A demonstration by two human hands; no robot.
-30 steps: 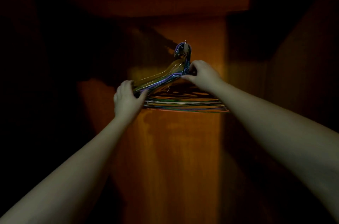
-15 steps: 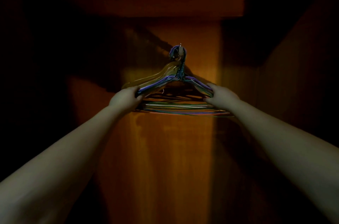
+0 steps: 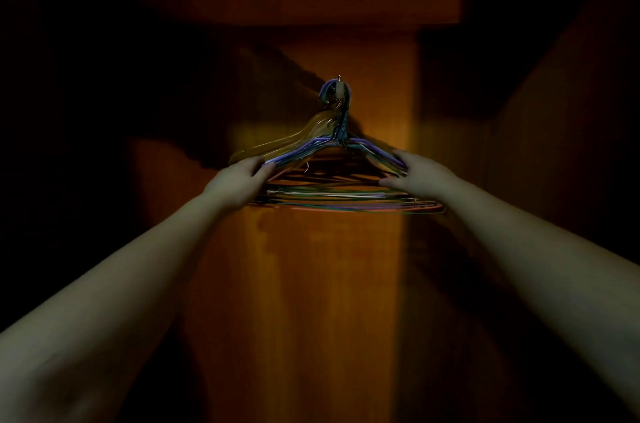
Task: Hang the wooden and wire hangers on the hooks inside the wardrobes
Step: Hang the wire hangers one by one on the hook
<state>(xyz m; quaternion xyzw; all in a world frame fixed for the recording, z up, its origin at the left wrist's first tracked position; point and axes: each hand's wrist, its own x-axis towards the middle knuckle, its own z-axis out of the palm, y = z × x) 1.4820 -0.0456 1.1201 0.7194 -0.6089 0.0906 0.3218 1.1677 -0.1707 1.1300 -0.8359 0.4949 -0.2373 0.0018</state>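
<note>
Hangers hang from the hook, bars running left-right, fingers of both hands gripping them.

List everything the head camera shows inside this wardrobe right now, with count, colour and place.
hook: one, pale metal, on the back panel, upper centre.
wire hangers: a bunch, exact count unclear, blue, purple, green, white and orange, hung from the hook.
wooden hanger: one visible, brown, behind the wire ones on the same hook.
back panel: one, orange-brown wood, centre; the sides are too dark to read.
left hand: one, on the bunch's left shoulder.
right hand: one, on its right shoulder.
</note>
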